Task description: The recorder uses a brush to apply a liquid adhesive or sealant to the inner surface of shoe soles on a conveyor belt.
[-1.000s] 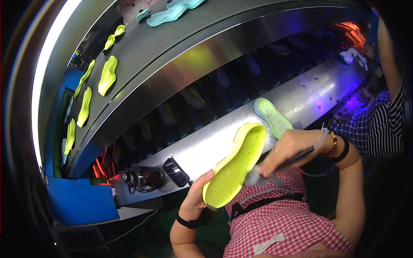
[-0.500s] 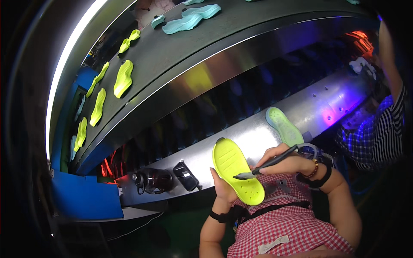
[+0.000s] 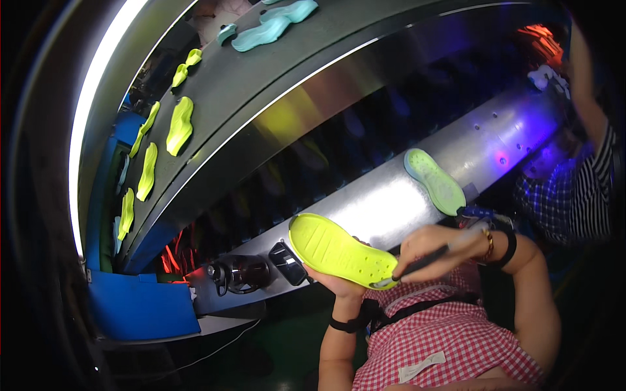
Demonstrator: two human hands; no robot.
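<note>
A lime-yellow shoe sole (image 3: 329,247) lies tilted across my left hand (image 3: 342,285), which grips it from beneath; its face shows ridges and small holes. My right hand (image 3: 430,251) is closed around a brush (image 3: 424,262) with a black handle. The pale brush tip touches the sole at its near right end, beside the holes. Past my right hand, a pale green sole (image 3: 438,189) rests on the metal ledge (image 3: 365,205). The fingers of my left hand are mostly hidden under the sole.
A dark conveyor belt (image 3: 218,124) carries several lime soles (image 3: 179,127) and light blue soles (image 3: 261,34). On the ledge stand a dark bottle (image 3: 242,274) and a black phone-like object (image 3: 285,260). A blue box (image 3: 143,305) is at lower left. A co-worker's striped sleeve (image 3: 600,176) shows at right.
The lime sole has turned and moved left in my left hand. The brush has gone from the sole's middle to its holed end. Soles on the belt have shifted slightly toward the lower left.
</note>
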